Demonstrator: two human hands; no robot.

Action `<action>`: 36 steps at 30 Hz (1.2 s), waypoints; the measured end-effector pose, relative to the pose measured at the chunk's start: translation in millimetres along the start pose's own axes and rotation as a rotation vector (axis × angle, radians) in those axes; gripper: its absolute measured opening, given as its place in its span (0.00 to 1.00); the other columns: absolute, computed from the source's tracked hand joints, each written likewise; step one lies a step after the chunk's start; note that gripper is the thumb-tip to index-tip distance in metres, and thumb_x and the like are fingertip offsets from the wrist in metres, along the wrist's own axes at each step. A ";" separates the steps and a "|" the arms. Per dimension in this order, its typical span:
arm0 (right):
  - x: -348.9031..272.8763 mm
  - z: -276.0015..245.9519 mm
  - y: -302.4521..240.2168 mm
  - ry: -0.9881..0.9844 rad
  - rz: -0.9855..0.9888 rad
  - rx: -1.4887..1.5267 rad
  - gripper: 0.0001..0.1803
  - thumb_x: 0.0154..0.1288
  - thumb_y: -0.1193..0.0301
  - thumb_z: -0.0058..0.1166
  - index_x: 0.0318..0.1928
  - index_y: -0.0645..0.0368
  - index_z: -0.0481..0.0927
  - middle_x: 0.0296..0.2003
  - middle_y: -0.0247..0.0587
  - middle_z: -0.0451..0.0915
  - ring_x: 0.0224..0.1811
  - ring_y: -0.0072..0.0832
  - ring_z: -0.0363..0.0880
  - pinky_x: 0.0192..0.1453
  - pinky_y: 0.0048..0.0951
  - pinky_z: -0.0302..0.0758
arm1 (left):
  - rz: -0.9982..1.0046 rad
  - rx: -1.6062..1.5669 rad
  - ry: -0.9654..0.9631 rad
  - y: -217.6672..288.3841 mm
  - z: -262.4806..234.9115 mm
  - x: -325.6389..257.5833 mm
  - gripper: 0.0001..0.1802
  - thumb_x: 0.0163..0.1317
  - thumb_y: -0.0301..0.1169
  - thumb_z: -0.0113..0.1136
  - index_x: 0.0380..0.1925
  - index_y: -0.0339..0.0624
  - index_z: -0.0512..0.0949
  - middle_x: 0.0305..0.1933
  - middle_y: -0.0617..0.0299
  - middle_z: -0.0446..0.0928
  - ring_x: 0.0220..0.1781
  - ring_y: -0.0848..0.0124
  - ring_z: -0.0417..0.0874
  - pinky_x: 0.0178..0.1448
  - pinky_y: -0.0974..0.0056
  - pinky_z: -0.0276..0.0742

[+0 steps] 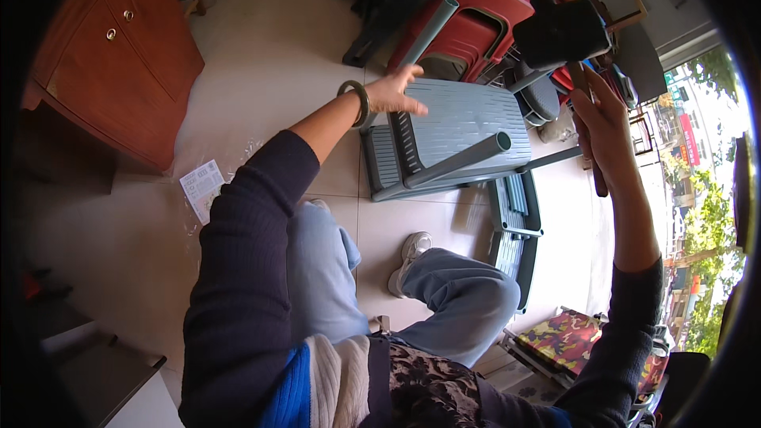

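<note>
My right hand (609, 128) is raised at the right, closed round the handle of a mallet with a large black head (560, 30). Below and to the left of it stands a grey-blue slatted plastic rack (472, 120) on the floor. Round tubes of the same colour rise from its corners, one leaning at the far left (428, 30) and another nearer me (464, 160). Over the rack's left end my left hand (390, 93) hovers with its fingers spread, holding nothing. Whether its fingertips touch the rack, I cannot tell. A bangle circles that wrist.
More grey-blue shelf pieces (515, 226) lie right of my feet. Stacked red plastic stools (468, 20) are behind the rack. A wooden cabinet (119, 55) stands at the left, with a printed sheet (204, 189) on the floor near it. A camouflage-patterned folding seat (559, 339) is at lower right.
</note>
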State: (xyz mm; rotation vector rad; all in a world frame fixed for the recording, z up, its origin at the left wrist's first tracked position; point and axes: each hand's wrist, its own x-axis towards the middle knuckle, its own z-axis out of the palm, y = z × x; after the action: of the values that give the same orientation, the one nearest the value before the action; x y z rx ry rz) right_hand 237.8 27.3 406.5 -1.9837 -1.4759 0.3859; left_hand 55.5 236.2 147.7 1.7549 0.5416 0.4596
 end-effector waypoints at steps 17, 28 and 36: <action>157.8 65.6 8.7 -0.068 -0.323 -0.317 0.25 0.65 0.63 0.53 0.62 0.52 0.73 0.24 0.36 0.77 0.21 0.19 0.73 0.27 0.26 0.71 | 0.173 0.120 1.036 34.6 4.5 152.6 0.19 0.54 0.48 0.63 0.23 0.42 0.80 0.26 0.52 0.80 0.31 0.53 0.83 0.35 0.56 0.78; 158.1 62.7 -16.9 -0.174 -0.141 -0.308 0.20 0.64 0.62 0.51 0.55 0.53 0.76 0.23 0.40 0.77 0.21 0.24 0.76 0.27 0.28 0.74 | 0.187 0.101 1.062 24.4 2.0 156.5 0.17 0.54 0.45 0.64 0.25 0.42 0.81 0.26 0.52 0.81 0.31 0.54 0.83 0.36 0.57 0.79; 154.8 70.3 -6.5 -0.201 -0.153 -0.292 0.21 0.67 0.62 0.49 0.58 0.54 0.73 0.20 0.37 0.74 0.14 0.21 0.71 0.16 0.24 0.67 | 0.236 0.094 1.023 21.7 0.4 158.3 0.18 0.54 0.48 0.62 0.24 0.43 0.81 0.26 0.51 0.81 0.33 0.51 0.83 0.38 0.53 0.79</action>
State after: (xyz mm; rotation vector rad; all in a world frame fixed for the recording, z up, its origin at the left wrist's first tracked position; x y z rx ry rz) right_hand 243.8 194.8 377.6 -2.0833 -1.8895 0.3261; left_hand 187.2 323.1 172.7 1.5816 1.0696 1.5467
